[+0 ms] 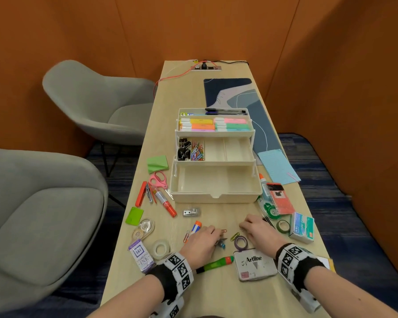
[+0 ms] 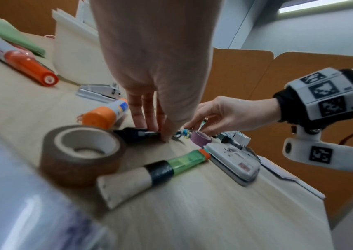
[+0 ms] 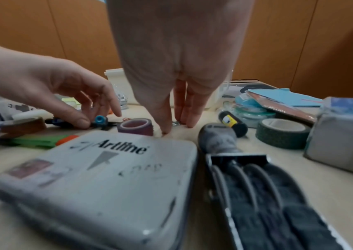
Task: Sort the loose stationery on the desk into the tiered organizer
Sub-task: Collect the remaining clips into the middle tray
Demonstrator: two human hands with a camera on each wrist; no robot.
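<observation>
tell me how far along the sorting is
Done: highlighters fill the organizer's top tier; binder clips and paper clips sit in the middle. In hand: both hands, left and right, pick at small clips on the desk. Left: scissors, tapes, glue, stamp pad; bottom tier empty.

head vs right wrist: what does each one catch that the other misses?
Only the head view: the organizer's tiers, with highlighters on top, binder clips and paper clips in the middle tray; also the pink scissors.

Only the right wrist view: the right hand's fingertips touching the desk around a small metal piece, and a dark ribbed tool lying beside the tin.

Both: the Artline tin, purple tape roll, dark green tape roll, and the left hand on small clips.
</observation>
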